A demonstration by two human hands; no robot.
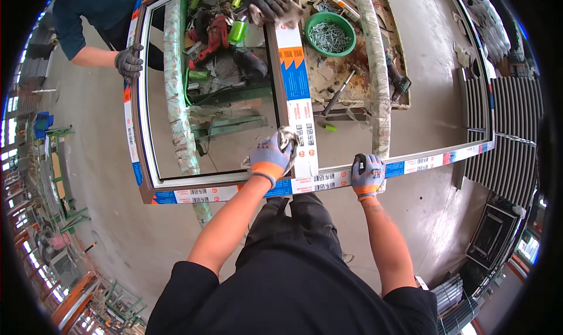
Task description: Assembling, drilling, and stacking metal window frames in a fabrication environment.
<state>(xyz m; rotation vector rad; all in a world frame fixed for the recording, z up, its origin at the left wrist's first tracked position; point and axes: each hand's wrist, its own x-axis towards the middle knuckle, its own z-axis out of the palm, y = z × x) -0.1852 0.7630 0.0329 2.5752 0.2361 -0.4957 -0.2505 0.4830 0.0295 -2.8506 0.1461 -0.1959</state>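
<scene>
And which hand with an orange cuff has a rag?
The left hand, clutching a crumpled rag; the right hand rests on the frame, no rag showing.

Window frame (296, 83) cut off by top edge; rag (288, 136) partly hidden under left hand (267, 154); screws (329, 37) too small to count.

Your left forearm (231, 220) slants forward and inward — its gloved left hand (270, 155) bunched closed. Your right forearm (387, 238) leans inward too, its gloved right hand (369, 174) palm-down, fingers bent; the hands sit apart — left slightly farther forward.
</scene>
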